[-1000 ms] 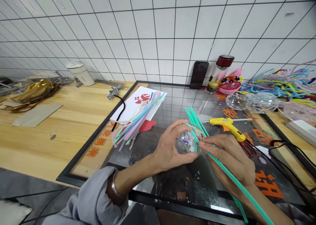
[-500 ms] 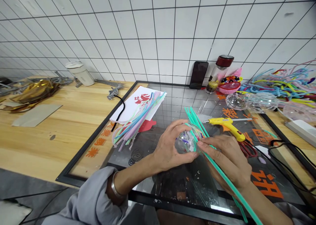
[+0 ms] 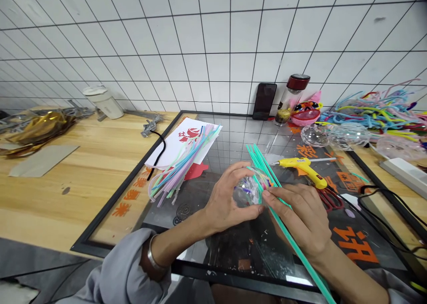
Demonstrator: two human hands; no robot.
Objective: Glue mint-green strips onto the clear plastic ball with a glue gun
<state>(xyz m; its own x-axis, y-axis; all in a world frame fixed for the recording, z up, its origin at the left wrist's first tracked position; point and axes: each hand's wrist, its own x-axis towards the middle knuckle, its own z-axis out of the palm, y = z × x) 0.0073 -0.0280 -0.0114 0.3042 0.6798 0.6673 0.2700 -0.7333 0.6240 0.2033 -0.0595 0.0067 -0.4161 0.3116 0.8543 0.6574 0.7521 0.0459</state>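
Observation:
My left hand [image 3: 224,197] is curved around a clear plastic ball [image 3: 242,196], with thumb and fingers on its side. Bits of coloured material and a teal strip show on or through the ball. My right hand [image 3: 302,217] is closed at the ball's right side, fingertips pinching a long teal pipe cleaner [image 3: 293,242] that runs down toward the lower right. Several more teal pipe cleaners [image 3: 256,155] stick out beyond the ball, partly hidden by my right hand. To the right lies a yellow hot glue gun [image 3: 305,166], apart from my fingers.
Pastel pipe cleaners [image 3: 187,162] lie across a white sheet [image 3: 168,137] on the glass-topped board. Red-handled scissors [image 3: 333,202] and a black cable [image 3: 373,222] are at right. Behind stand a phone [image 3: 264,100] and a bottle [image 3: 292,99], beside more clear balls [image 3: 315,135].
The view has shifted slightly, so everything sits a little further left. My hands keep nearly the same hold on the ball and the teal pipe cleaner.

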